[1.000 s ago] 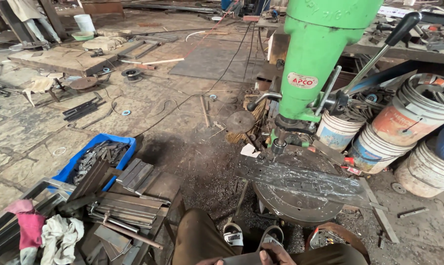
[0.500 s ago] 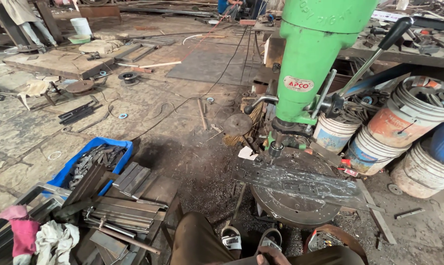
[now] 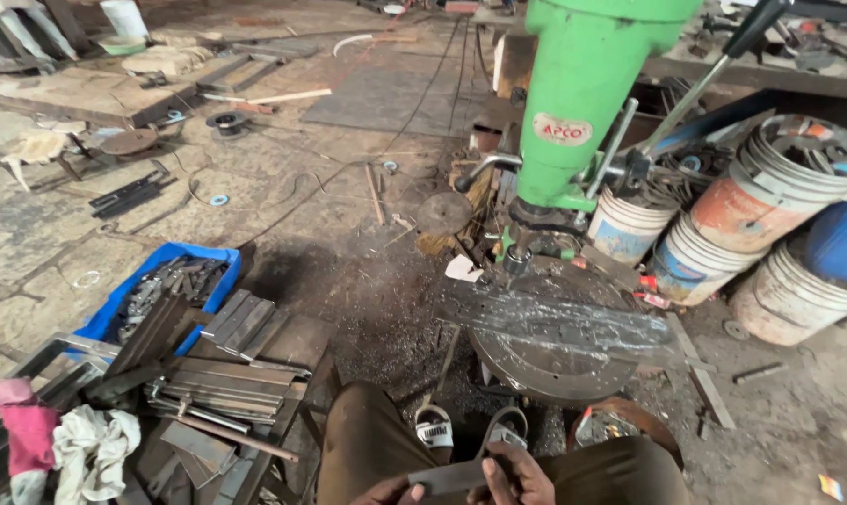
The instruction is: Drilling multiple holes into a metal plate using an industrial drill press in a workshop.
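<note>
At the bottom edge my left hand (image 3: 392, 492) and my right hand (image 3: 524, 477) hold a small flat grey metal strip (image 3: 447, 477) between them, over my knees in brown trousers. My sandalled feet (image 3: 434, 430) rest on the dirty floor just ahead. In front stands a green drill press (image 3: 582, 103) with a round metal table (image 3: 554, 360). A long flat steel bar (image 3: 573, 323) lies across that table under the spindle.
Left of my knees lies a stack of flat steel pieces (image 3: 217, 383), with a blue crate (image 3: 115, 309) of metal parts behind it. Pink and white rags (image 3: 58, 444) lie at the lower left. Buckets of scrap (image 3: 751, 201) and a blue drum (image 3: 844, 243) stand on the right.
The view has shifted slightly closer to the drill press. My hands have come further into view at the bottom, and the metal strip between them now shows.
</note>
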